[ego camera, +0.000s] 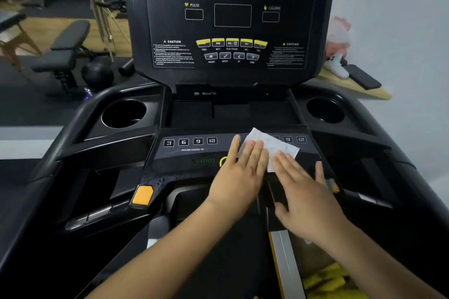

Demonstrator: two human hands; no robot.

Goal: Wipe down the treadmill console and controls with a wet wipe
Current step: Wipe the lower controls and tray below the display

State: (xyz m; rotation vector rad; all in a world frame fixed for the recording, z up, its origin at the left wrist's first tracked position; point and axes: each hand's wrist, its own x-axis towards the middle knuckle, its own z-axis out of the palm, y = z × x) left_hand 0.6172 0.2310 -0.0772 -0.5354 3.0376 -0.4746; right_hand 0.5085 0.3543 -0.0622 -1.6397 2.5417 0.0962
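Both hands lie flat, fingers extended, pressing a crumpled white wet wipe (272, 147) onto the black treadmill console's lower control strip (194, 150), right of centre. The left hand (239, 177) covers its near-left edge, the right hand (303, 192) its near corner. Readable: "3 6 9 12", "START", "CAUTION".

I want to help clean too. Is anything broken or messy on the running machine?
Nothing looks broken or spilled. Both hands, left hand and right hand, press flat on the white wet wipe over the lower button panel. The wipe looks slightly smudged. Both cup holders look empty.
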